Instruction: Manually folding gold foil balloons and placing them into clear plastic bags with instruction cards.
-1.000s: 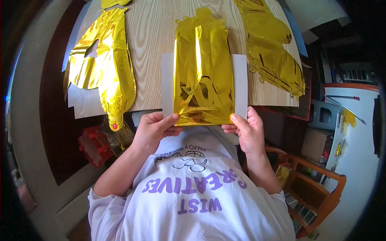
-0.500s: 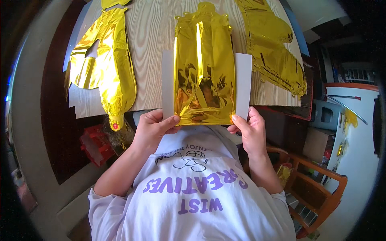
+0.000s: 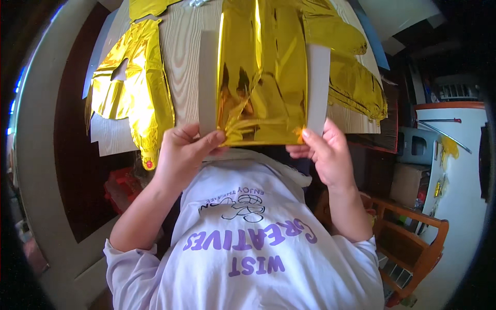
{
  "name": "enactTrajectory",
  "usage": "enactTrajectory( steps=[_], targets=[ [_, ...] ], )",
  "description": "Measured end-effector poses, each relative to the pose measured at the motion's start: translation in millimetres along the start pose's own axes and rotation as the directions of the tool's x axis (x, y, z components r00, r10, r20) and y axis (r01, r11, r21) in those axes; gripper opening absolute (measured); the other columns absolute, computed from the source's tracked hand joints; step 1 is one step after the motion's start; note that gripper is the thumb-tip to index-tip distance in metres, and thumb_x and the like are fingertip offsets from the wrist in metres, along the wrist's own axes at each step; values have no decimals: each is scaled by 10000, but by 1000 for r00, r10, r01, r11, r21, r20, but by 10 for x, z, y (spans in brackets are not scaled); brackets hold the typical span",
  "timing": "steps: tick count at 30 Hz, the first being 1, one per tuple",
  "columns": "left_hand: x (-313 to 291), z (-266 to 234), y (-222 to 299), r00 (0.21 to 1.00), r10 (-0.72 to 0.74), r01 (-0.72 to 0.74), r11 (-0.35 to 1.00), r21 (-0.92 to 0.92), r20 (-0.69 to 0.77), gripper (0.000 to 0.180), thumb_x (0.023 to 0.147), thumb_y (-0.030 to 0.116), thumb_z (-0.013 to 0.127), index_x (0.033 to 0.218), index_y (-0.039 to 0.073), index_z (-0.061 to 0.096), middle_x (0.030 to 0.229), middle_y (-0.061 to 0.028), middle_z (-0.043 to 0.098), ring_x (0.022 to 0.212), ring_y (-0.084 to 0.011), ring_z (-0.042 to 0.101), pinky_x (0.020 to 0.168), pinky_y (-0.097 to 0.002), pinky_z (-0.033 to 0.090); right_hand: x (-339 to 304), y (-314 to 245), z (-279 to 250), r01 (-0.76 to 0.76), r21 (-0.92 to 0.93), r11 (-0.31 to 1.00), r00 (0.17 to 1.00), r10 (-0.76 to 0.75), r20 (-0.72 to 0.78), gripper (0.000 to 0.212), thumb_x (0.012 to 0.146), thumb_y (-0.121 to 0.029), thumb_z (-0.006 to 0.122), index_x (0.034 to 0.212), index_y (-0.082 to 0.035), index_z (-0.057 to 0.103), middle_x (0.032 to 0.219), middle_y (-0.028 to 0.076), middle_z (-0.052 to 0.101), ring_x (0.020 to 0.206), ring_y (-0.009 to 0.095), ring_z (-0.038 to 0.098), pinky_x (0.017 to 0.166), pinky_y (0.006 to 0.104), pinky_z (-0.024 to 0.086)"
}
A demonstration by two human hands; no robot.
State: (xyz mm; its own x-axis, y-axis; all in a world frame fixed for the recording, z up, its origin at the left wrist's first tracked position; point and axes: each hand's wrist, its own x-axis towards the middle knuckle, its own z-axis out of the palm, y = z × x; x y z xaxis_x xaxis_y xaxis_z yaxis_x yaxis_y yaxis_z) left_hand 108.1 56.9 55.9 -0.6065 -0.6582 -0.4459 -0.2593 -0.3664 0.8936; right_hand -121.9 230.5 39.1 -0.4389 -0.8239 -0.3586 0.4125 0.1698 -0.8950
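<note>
A flat gold foil balloon [image 3: 263,77] is wrapped lengthwise over a white card [image 3: 207,82], whose edges stick out on both sides. My left hand [image 3: 181,152] pinches its near left corner between thumb and fingers. At the near right corner, my right hand [image 3: 328,152] grips the foil the same way. Both hands hold the balloon up in front of my body, over the table's near edge. Its far end runs out of the top of the picture. What lies beneath it is hidden.
Another gold foil balloon [image 3: 147,77] lies at the left of the wood-grain table [image 3: 185,77], its tip hanging over the edge. A further gold balloon [image 3: 356,88] lies at the right. Below stand a wooden chair [image 3: 413,237] and a red crate [image 3: 121,188].
Both hands have lifted the foil balloon and card upward and away from my body, and it now looks larger. My hands are slightly farther apart, still gripping the corners.
</note>
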Motion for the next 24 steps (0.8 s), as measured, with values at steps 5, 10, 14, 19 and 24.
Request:
enactTrajectory(
  steps=[5,10,14,19,24],
  targets=[
    [221,51,185,967,252,-241,951,195,-34,609,891,111,763,1409,-34,478,952,-70,704,791,-109,671,668,-254,544,282,-205,32,185,-128,974,982,-188,-19,163,986,-97,599,1111,7,577,949,81,693,757,145,706,688,276,592],
    [237,24,42,783,622,-299,373,879,3,927,786,142,842,1547,55,320,1218,-159,601,1064,-282,623,867,-407,527,368,-35,32,140,-244,960,985,-160,-66,145,974,-62,598,1089,26,594,935,82,697,727,124,695,655,256,583],
    [233,5,-37,517,718,-630,-49,775,466,730,750,162,838,1411,98,536,1336,-187,548,1283,-376,518,1074,-502,440,386,-47,37,94,-259,961,990,-117,-76,146,972,-63,600,1088,26,592,930,86,697,709,131,696,631,260,586],
    [376,-29,-312,367,689,-770,-152,619,625,431,761,102,810,1160,-5,688,1201,-164,646,1166,-352,638,1002,-478,537,393,-62,-42,19,-256,966,999,-29,-34,214,955,-109,650,1125,1,578,966,89,698,706,157,703,642,273,591],
    [394,-49,-482,279,754,-752,-214,624,595,358,749,79,810,1080,-19,717,1135,-152,680,1116,-343,671,964,-458,566,300,-70,-37,-54,-229,972,998,43,-53,126,962,-51,612,1070,11,592,892,84,703,674,136,696,608,259,584]
  ],
)
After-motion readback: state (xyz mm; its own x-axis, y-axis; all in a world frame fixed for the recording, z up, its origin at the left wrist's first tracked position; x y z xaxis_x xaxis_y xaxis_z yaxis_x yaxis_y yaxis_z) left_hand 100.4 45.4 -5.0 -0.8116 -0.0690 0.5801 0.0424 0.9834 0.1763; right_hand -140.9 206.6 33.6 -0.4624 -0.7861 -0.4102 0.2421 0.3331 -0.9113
